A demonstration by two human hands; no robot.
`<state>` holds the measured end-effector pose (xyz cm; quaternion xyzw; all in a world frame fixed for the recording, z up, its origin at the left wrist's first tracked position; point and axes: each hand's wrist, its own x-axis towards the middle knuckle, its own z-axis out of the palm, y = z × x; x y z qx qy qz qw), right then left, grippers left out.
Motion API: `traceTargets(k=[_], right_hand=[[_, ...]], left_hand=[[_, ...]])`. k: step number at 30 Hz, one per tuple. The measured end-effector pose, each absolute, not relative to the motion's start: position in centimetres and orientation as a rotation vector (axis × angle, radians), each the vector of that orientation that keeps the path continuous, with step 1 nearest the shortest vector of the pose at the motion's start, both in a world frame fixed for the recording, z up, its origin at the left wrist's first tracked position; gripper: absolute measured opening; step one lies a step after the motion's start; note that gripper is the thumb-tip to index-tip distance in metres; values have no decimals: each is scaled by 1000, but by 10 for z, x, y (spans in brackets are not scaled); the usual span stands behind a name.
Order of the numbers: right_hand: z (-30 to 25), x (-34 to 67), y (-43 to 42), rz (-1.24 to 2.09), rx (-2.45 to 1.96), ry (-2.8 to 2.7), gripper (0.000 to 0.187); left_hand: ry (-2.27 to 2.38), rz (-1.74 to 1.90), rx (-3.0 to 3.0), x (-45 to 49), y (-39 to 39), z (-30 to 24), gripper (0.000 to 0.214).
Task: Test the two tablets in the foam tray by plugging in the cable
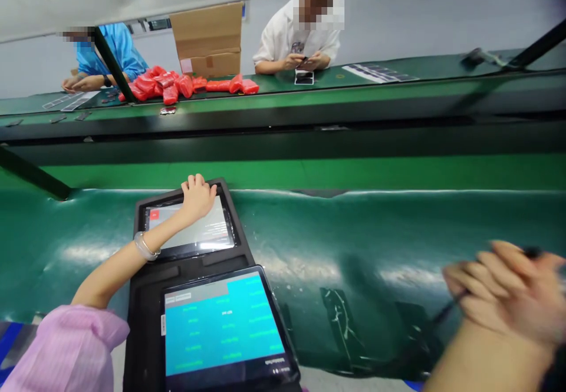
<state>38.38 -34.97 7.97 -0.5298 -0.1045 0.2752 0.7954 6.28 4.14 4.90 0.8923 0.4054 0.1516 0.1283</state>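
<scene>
My left hand (197,197) curls over the top edge of a black tablet case (186,203), resting on the upper tablet's screen corner. That upper tablet (190,224) shows a pale screen with a small red mark. Below it in the same black holder, a second tablet (223,324) glows cyan with rows of small text. At the right, my right hand (504,292) is blurred by motion and grips a thin black stylus (448,305) that sticks out at both sides of the fingers. It is well away from both tablets, above the green belt.
A dark green conveyor belt (309,221) runs across under the tablets, with a raised black rail (283,127) behind it. Beyond that, two co-workers sit at a far belt with a pile of red packets (168,84) and a cardboard box (207,41). A black bar crosses the upper right.
</scene>
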Motion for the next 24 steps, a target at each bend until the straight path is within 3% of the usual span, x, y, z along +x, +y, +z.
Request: traceTargets(k=[2,7,14,19,22,24], right_hand=[[93,366,-318,722,-1110,-237,39],[91,313,-215,1160,-1185,-552,34],[34,236,-114,1342,-1104,-759,52],[15,233,-97,1330,-1086,-786,49],[12,242,-99,1341,-1109,-798,45],[12,246,-100,1367,-1123,-811,45]], left_hand=[[1101,355,2523,58,48,59,46],[783,128,2274,26,62,96,31],[697,266,2038,13,77,92,31],[676,260,2086,43,65,65,29],[646,329,2167,44,43,68,41],[596,310,2246,33,27,76,65]])
